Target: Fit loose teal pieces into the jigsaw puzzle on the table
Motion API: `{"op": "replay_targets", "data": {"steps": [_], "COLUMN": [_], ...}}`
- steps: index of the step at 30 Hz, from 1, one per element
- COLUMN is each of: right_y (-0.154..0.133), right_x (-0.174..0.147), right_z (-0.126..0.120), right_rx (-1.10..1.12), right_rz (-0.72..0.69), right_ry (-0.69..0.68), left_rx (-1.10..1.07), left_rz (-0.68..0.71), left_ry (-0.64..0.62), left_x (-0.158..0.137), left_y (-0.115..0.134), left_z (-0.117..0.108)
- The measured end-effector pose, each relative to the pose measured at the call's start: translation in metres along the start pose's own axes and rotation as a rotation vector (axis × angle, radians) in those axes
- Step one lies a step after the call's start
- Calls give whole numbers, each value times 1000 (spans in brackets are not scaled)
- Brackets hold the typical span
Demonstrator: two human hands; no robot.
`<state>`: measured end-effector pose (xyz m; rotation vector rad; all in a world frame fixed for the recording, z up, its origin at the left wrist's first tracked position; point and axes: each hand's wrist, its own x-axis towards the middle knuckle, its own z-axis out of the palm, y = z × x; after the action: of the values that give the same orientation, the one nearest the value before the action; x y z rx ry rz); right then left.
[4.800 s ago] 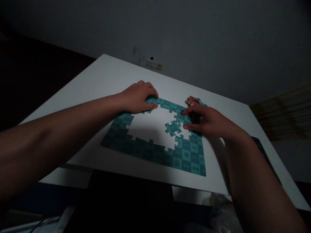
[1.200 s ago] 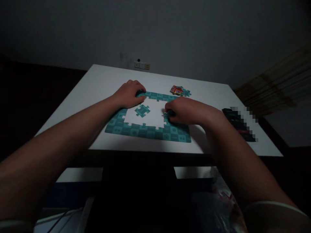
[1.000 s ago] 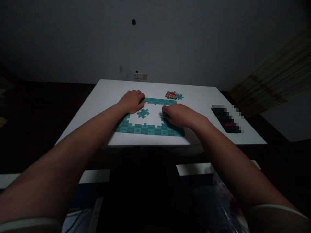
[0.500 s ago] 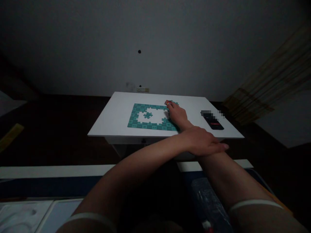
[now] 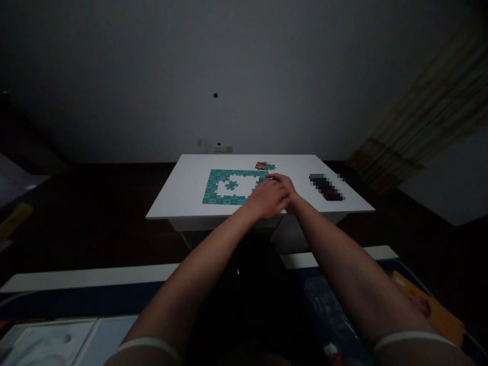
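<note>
My left hand (image 5: 267,199) and my right hand (image 5: 285,184) meet over the right part of a teal puzzle frame (image 5: 213,188). The left hand overlaps the right one, its fingers bent and pressed together against it. My right hand's fingers curl toward the left, partly covered. Whatever lies between them is hidden. Inside the frame's white opening rests a small joined cluster of teal puzzle pieces (image 5: 231,185). Beyond my hands, at the frame's far right corner, is a small pile of puzzle pieces (image 5: 263,165), red and teal.
A white table (image 5: 171,193) carries the puzzle. To the right on it lies a dark phone (image 5: 331,193), partly blurred out. A wall with a socket (image 5: 223,149) stands behind. Near me are a plastic-wrapped item (image 5: 331,310) and an orange packet (image 5: 434,305).
My right hand has drawn back from the pile of pieces toward me. My left hand has moved from the right forearm to the right hand. The view has shifted slightly.
</note>
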<state>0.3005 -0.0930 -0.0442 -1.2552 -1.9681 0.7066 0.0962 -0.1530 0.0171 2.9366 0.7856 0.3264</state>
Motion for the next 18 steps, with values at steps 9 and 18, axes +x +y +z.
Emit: {"op": "replay_targets", "data": {"steps": [9,18], "right_y": [50,50], "right_x": [1,-7], "right_z": [44,40], "right_rx": [284,518], "right_rz": [262,273], "right_ry": [535,525], "left_rx": [-58,-363], "left_rz": [-346,-380], "left_ry": [-7,185], "left_x": [-40,-41], "left_y": [-59,-81], "left_z": [86,95]}}
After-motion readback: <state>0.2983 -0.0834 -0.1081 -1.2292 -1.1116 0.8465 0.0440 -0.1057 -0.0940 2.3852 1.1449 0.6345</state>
